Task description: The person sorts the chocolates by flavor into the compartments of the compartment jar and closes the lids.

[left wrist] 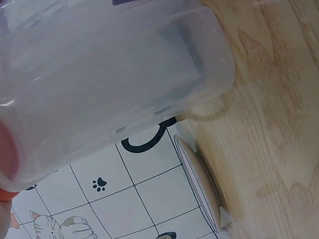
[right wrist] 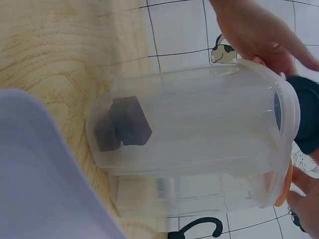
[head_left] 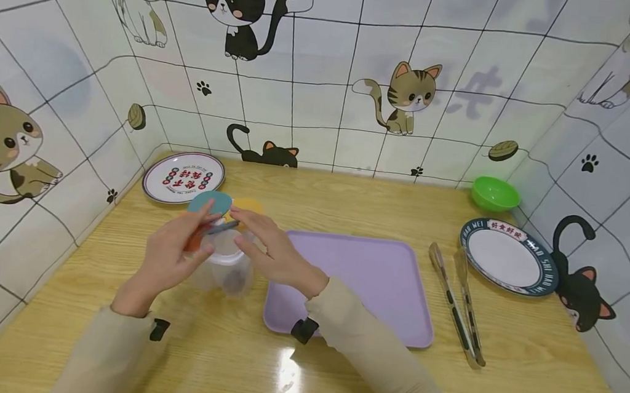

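Observation:
A clear plastic container stands on the wooden table, just left of a purple tray. Two dark blocks lie at its bottom. My right hand grips the container's side near the rim. My left hand pinches a dark grey disc at the container's mouth. An orange disc shows under the left hand. Teal and yellow discs lie just behind the hands.
A red-patterned plate sits at the back left. At the right are metal tongs, a dark-rimmed plate and a green bowl. Cat-patterned walls close in the table on three sides.

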### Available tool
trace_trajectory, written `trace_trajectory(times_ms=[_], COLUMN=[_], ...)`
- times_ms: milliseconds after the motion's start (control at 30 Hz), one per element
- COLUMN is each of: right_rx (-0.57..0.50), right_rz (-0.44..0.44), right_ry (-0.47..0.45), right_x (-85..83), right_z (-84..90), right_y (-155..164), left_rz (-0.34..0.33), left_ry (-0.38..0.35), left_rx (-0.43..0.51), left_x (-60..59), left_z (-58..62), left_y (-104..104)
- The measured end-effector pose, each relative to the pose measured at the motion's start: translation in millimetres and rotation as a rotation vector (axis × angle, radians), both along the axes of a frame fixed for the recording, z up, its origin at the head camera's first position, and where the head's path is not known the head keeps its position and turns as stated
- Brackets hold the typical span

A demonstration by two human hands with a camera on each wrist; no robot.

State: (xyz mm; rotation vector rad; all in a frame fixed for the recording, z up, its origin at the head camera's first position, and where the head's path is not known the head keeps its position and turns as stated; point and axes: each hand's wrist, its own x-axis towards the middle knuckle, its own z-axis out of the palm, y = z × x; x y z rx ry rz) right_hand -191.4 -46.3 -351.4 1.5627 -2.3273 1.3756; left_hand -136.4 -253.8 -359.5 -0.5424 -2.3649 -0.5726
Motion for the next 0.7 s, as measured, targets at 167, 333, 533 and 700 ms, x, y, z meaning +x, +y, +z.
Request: trace_trajectory(times_ms=[167,333,533,700], right_rx=[0.025,-0.018,0.025,0.074], right_rz=[-0.039,-0.103,-0.144,-0.163], right_ry=[-0.006,-0.032,0.030,0.082], right_x=[1.0,6.1,11.2,9.5], right_z=[-7.4,-13.9,-12.2,-10.1], right_y=[-7,-10,-9,-4], left_rz=[0.010,0.015,0.009,-0.001], left_ry=[0.053,0.072,0.118,0.143], left_rx=[0.013,0.002,-0.003,-0.016], left_x=[0.6,3.4,4.9,0.5], left_z=[-0.2,-4.4,-5.5,-1.0], left_y=[0,0,1,6])
